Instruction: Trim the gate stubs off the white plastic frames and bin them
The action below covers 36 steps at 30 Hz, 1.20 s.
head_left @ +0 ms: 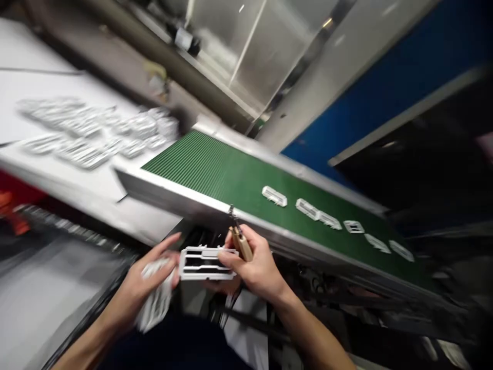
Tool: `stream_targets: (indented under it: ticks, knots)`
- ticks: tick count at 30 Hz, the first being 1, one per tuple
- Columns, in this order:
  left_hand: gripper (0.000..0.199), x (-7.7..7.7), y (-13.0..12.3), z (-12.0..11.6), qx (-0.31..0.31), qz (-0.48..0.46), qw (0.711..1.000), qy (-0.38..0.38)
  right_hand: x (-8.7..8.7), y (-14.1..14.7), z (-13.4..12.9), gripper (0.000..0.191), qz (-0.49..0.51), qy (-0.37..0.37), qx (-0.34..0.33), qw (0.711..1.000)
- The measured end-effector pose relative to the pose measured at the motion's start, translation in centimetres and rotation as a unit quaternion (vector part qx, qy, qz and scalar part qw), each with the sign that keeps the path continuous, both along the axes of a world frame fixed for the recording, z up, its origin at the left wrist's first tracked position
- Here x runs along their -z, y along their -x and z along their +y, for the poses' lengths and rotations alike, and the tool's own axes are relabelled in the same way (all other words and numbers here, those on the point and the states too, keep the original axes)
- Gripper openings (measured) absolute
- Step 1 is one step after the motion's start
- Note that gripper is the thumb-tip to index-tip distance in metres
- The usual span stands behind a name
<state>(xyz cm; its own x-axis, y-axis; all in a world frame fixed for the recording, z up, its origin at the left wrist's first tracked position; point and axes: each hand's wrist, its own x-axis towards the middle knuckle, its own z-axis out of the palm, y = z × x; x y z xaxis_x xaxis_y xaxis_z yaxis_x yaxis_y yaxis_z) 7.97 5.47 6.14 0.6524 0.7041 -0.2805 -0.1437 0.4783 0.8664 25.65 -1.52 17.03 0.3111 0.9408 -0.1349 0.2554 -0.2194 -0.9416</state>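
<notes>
White rectangular slotted plastic frame [208,276] held level in my right hand [256,264], beside tan-handled metal cutters [242,244].

**White Above All, With Striped Green**

The frame [210,254], loose pieces [156,303], belt parts [274,196] and piled parts [87,154] are white, as is the worktop [82,182]. The belt [246,174] is green, partly patterned with fine light-and-dark stripes. Tool handles [243,248]: tan. Wall panel [389,92]: blue. Clothing [185,347]: dark navy.

A white tabletop [103,182] carries a loose spread of white plastic parts [82,154], blurred. At its end, a green conveyor belt [246,177] bears a spaced line of similar white frames [275,196], two of them touching.
</notes>
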Motion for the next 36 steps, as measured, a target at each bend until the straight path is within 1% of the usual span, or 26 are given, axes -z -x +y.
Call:
stream_targets:
  ticks: [1, 2, 4, 5, 7, 9, 11, 14, 16, 20, 25, 28, 32, 34, 36]
  knots:
    - [0.045, 0.2, 0.7, -0.2, 0.007, 0.009, 1.0, 0.017, 1.3, 0.7, -1.1, 0.019, 0.024, 0.017, 0.015, 0.999]
    - [0.041, 0.5, 1.2, -0.2, 0.02, 0.015, 0.999, 0.029, 2.8, 1.1, -2.0, 0.02, 0.045, 0.034, 0.032, 0.998]
    - [0.029, 1.1, 1.7, -0.2, 0.055, 0.032, 0.997, 0.04, 5.9, 1.6, -3.2, 0.021, 0.08, 0.066, 0.064, 0.993]
    - [0.027, 1.4, 1.8, -0.3, 0.073, 0.045, 0.996, 0.04, 7.2, 1.7, -3.6, 0.022, 0.094, 0.076, 0.077, 0.99]
    - [0.027, 1.8, 1.8, -0.6, 0.11, 0.069, 0.991, 0.035, 9.2, 1.8, -4.2, 0.023, 0.12, 0.086, 0.094, 0.985]
    - [0.026, 2.0, 1.7, -1.1, 0.133, 0.091, 0.987, 0.024, 10.2, 1.7, -4.7, 0.025, 0.156, 0.083, 0.101, 0.979]
    - [0.025, 2.3, 1.6, -1.6, 0.13, 0.102, 0.986, 0.021, 10.6, 1.5, -5.0, 0.025, 0.204, 0.077, 0.106, 0.97]
    - [0.026, 2.9, 1.6, -2.0, 0.105, 0.103, 0.988, 0.037, 10.9, 1.3, -5.6, 0.024, 0.264, 0.07, 0.117, 0.955]
    - [0.026, 3.1, 1.6, -2.1, 0.096, 0.108, 0.988, 0.047, 11.3, 1.1, -6.0, 0.023, 0.277, 0.063, 0.12, 0.951]
    - [0.023, 3.6, 1.9, -2.3, 0.095, 0.14, 0.985, 0.033, 11.9, 1.0, -6.3, 0.022, 0.282, 0.053, 0.125, 0.95]
    - [0.022, 4.1, 2.0, -2.6, 0.096, 0.151, 0.983, 0.034, 11.9, 0.8, -6.0, 0.02, 0.316, 0.067, 0.11, 0.94]
    - [0.024, 4.2, 1.8, -2.7, 0.096, 0.152, 0.983, 0.037, 12.0, 0.6, -5.9, 0.022, 0.313, 0.074, 0.117, 0.939]
    - [0.027, 4.1, 1.5, -2.6, 0.095, 0.144, 0.984, 0.045, 12.5, 0.5, -6.1, 0.028, 0.278, 0.066, 0.142, 0.948]
    - [0.027, 4.0, 1.6, -2.5, 0.074, 0.142, 0.986, 0.04, 12.6, 0.5, -6.2, 0.027, 0.261, 0.054, 0.151, 0.952]
    - [0.04, 3.8, 1.8, -2.4, 0.045, 0.143, 0.988, 0.024, 12.6, 0.5, -6.3, 0.026, 0.244, 0.037, 0.159, 0.956]
